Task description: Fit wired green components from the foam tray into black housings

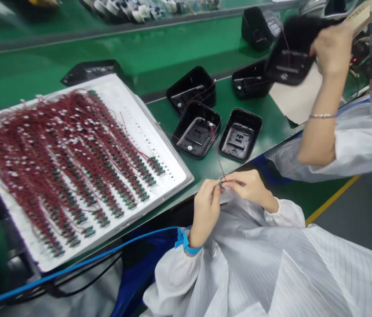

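My left hand (206,209) pinches a small green circuit board (220,183) between thumb and fingertips, close in front of my body. My right hand (250,187) meets it there, its fingertips closed on the thin red wire (218,152) at the board. The wire runs up from my fingers to a white connector lying over an open black plastic housing (196,138). Beside that sits another open black housing (241,133) with a moulded inside. A blue strap (186,244) goes round my left wrist.
At left, a white foam tray (176,169) holds rows of small boards with red wires. More black housings (191,88) stand behind. At right, a co-worker's hand (334,50) holds up a black housing (293,53). A blue cord (107,254) stretches left from my wrist.
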`<control>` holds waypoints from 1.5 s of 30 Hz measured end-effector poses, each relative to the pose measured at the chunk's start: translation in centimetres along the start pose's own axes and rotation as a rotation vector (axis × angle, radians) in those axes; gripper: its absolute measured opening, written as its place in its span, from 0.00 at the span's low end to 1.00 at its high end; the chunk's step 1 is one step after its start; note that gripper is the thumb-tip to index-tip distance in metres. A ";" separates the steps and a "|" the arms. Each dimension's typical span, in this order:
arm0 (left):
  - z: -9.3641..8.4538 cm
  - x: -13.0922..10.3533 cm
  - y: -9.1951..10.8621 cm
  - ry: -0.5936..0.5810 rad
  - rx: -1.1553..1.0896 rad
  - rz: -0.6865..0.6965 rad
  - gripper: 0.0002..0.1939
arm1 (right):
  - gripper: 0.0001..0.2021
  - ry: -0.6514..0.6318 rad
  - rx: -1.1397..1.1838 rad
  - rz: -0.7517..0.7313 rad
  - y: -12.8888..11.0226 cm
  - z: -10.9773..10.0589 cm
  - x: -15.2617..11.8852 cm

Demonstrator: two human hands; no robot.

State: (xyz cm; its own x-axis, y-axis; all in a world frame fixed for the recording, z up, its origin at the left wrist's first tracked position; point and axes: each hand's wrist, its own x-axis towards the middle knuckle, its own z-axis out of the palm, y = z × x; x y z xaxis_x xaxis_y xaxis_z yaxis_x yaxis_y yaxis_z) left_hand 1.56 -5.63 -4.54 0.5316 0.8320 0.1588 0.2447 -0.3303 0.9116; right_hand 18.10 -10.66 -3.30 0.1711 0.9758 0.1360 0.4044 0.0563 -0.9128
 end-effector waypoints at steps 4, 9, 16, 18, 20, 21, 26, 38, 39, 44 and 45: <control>1.1 1.6 -0.8 -0.088 -0.084 -0.125 0.08 | 0.10 0.118 -0.346 -0.137 1.3 -0.6 0.5; 2.1 2.8 -1.3 -0.159 -0.098 -0.222 0.07 | 0.09 0.181 -0.449 -0.232 2.5 -1.7 1.5; 4.7 4.9 -2.7 -0.059 0.349 -0.001 0.12 | 0.09 0.301 -0.497 -0.026 3.4 -3.3 4.2; 5.5 5.5 -3.3 -0.089 0.461 0.007 0.18 | 0.08 0.288 -0.579 0.049 3.7 -3.7 5.2; 6.0 5.9 -3.8 -0.126 0.528 0.007 0.19 | 0.07 0.224 -0.669 0.126 3.7 -3.9 6.0; 6.1 6.0 -3.9 -0.138 0.550 0.010 0.19 | 0.07 0.189 -0.708 0.160 3.6 -3.9 6.4; 5.7 6.3 -4.0 -0.179 0.597 0.058 0.18 | 0.10 0.045 -0.764 0.230 2.8 -3.6 7.4; 5.2 7.3 -2.9 -0.276 0.526 0.008 0.22 | 0.02 -0.061 -1.052 0.304 2.3 -3.1 8.8; 5.1 7.3 -2.8 -0.278 0.521 0.011 0.22 | 0.04 -0.045 -1.068 0.307 2.4 -3.1 8.9; 4.7 7.9 -2.2 -0.314 0.545 0.012 0.22 | 0.09 0.021 -1.094 0.293 3.3 -3.1 9.5; 4.6 8.1 -2.0 -0.320 0.555 0.006 0.22 | 0.08 0.031 -1.095 0.298 3.3 -3.0 9.6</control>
State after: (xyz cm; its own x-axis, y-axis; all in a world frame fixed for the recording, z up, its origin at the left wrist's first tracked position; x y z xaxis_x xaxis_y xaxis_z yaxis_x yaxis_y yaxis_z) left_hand 9.08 -0.30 -6.85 0.7293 0.6832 -0.0364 0.5788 -0.5878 0.5651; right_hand 23.79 -1.75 -3.84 0.4079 0.9130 -0.0067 0.9095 -0.4070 -0.0848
